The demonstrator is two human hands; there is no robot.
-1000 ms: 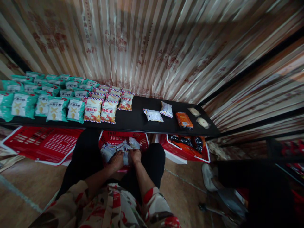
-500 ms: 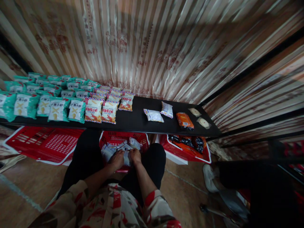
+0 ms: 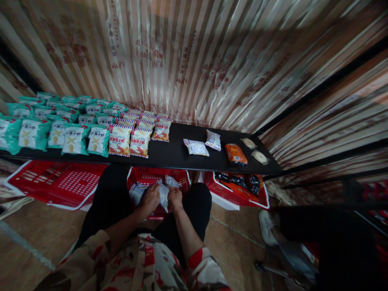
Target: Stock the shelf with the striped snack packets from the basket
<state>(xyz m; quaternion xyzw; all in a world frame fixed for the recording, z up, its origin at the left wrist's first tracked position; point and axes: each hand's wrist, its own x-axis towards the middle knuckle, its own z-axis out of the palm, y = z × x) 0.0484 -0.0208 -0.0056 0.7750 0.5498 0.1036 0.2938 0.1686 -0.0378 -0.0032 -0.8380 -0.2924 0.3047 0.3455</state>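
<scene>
From the head camera, looking down over the person's lap, both hands meet over the middle red basket (image 3: 182, 178), which sits on the floor between the knees and just under the front edge of the black shelf (image 3: 172, 151). The left hand (image 3: 150, 198) is curled, fingers bent down onto a pale packet (image 3: 164, 194), and the right hand (image 3: 175, 198) is closed on the same packet from the other side, so the packet lies between them, standing roughly upright with its long axis running away from the body toward the shelf; the light is dim here, so whether the left hand truly grips it or only presses on it is hard to say. More pale packets (image 3: 138, 192) lie in the basket just left of the hands, touching the held one. The two hands are about equally near the packet, the right perhaps a little higher on it. Straight ahead and above, the shelf edge overhangs the basket and is the one thing standing over the hands. On the shelf, well apart from the hands, are rows of green snack bags (image 3: 71, 139) at left, red-and-white snack bags (image 3: 139, 141) beside them, two white packets (image 3: 196, 147) near the middle, and an orange packet (image 3: 235, 154) further right. A flat red basket (image 3: 54, 184) lies to the left, another red basket of dark packets (image 3: 239, 188) to the right
</scene>
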